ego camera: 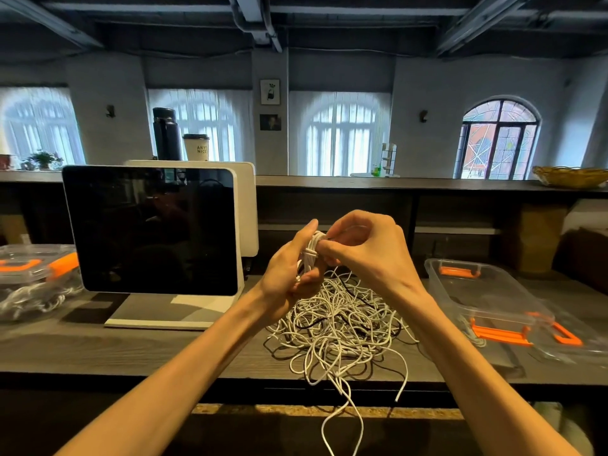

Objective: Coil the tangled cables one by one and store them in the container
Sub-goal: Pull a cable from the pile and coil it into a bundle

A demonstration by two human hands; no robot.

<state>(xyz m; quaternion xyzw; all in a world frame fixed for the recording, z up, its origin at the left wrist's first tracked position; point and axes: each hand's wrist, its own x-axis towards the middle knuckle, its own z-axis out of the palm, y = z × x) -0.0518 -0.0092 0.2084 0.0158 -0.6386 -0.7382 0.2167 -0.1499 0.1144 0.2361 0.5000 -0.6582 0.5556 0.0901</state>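
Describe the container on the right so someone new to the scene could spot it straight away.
Start at the dark screen on the wooden counter, then pass right over the tangled white cables. Beyond them lies a clear plastic container with orange latches. Unlike the clear container at the far left, it looks almost empty.

Cable pile [339,320]: mostly white strands; a few black ones run through the tangle.
Coiled cable [311,255]: white, same shade as the pile.
Container [477,291]: clear plastic, orange latches.
Lid [572,340]: clear, orange clip at its edge.
Second container [33,278]: clear, orange clips on top; white and dark cables show through the wall.
Table [98,350]: dark grey-brown, wood-grain pattern.
Monitor [151,228]: black screen, white bezel and white stand.
Flask [166,134]: black, glossy.
Paper cup [196,148]: off-white, dark lid, dark lettering.
Basket [570,176]: yellow-tan woven pattern.
Curtains [339,133]: sheer white, vertical folds.
Arched window [498,139]: dark frame, red brick seen outside.
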